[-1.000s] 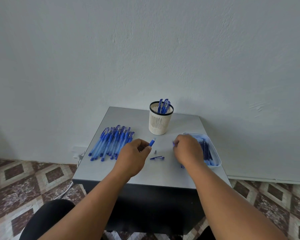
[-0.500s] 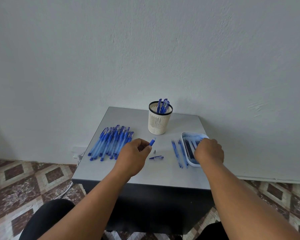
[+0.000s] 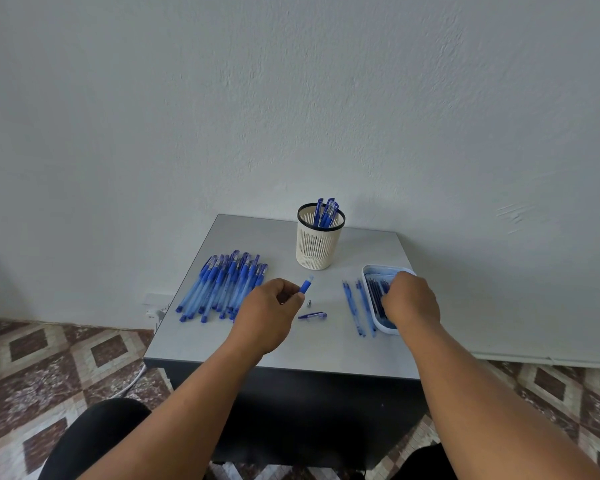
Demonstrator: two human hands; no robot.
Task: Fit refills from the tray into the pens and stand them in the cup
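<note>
since a second ago the right hand (image 3: 409,299) has left the frame's centre for the tray (image 3: 373,271) at right, fingers curled down among the refills (image 3: 376,296); what they grip i cannot tell. left hand (image 3: 269,315) stays at centre pinching a pen barrel (image 3: 305,285), its open end toward the upper right. refills lie lengthwise up the frame, right hand nearer; cup (image 3: 319,244) sits above centre.

A grey table (image 3: 222,341) stands against a pale textured wall (image 3: 291,98). Beside it, patterned floor tiles (image 3: 32,358), a wall socket (image 3: 155,306) and 1 white cable (image 3: 136,379).
</note>
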